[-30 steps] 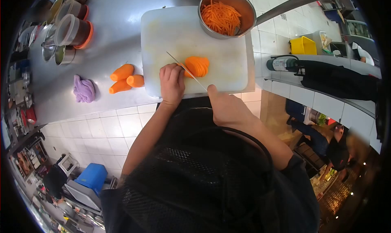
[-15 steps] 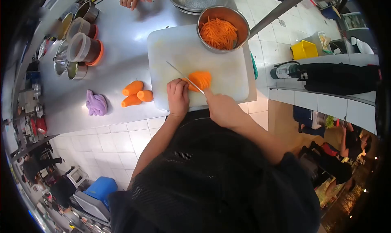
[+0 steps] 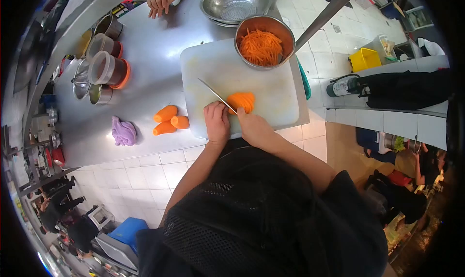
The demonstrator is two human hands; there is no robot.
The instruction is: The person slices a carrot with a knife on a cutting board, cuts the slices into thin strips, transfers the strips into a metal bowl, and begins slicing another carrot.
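Note:
On the white cutting board [image 3: 271, 85] lies a fanned pile of thin carrot slices [image 3: 242, 101]. My right hand [image 3: 255, 128] is wrapped round the handle end of a knife [image 3: 213, 92], whose blade points up and left along the pile's left side. My left hand [image 3: 216, 122] has its fingers curled at the carrot's left end, close beside the blade; they partly hide what they press on. Three peeled carrot pieces [image 3: 166, 113] rest on the steel table left of the board. A steel pot [image 3: 291, 43] of carrot shreds [image 3: 261, 47] sits at the board's upper right corner.
A purple cloth [image 3: 124, 131] lies on the steel table [image 3: 150, 83]. Tubs and metal containers [image 3: 107, 69] stand at the left, a metal colander [image 3: 236, 5] at the back. Another person's hands [image 3: 160, 3] are at the far edge. More people are at lower left and right.
The view has shifted, so the board and table sit lower. Another person's hands and the colander have come into view at the far side. My right hand has moved closer to my left with the knife.

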